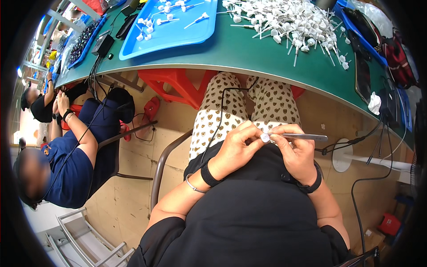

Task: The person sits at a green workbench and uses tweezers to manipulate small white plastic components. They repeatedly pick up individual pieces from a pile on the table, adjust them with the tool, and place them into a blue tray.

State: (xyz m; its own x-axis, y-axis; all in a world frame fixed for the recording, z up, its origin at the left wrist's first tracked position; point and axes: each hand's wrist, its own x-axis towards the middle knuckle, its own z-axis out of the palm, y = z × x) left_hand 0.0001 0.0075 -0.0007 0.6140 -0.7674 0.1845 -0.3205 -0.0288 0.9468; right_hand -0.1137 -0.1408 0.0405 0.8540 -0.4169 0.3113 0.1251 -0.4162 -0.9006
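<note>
My left hand (238,144) pinches a small white round plastic part (265,138) over my lap, below the table edge. My right hand (296,149) grips metal tweezers (302,137), their tip touching the white part. Both hands meet in front of my black top, above trousers with a heart pattern (222,107). On the green table (249,55) lies a heap of several small white plastic parts with thin stems (293,22), well above my hands.
A blue tray (169,31) with several white parts sits at the table's left. A seated person in a dark blue top (73,164) is at my left. Red stool (178,84) under the table, cables, a phone (362,78) and bags at the right.
</note>
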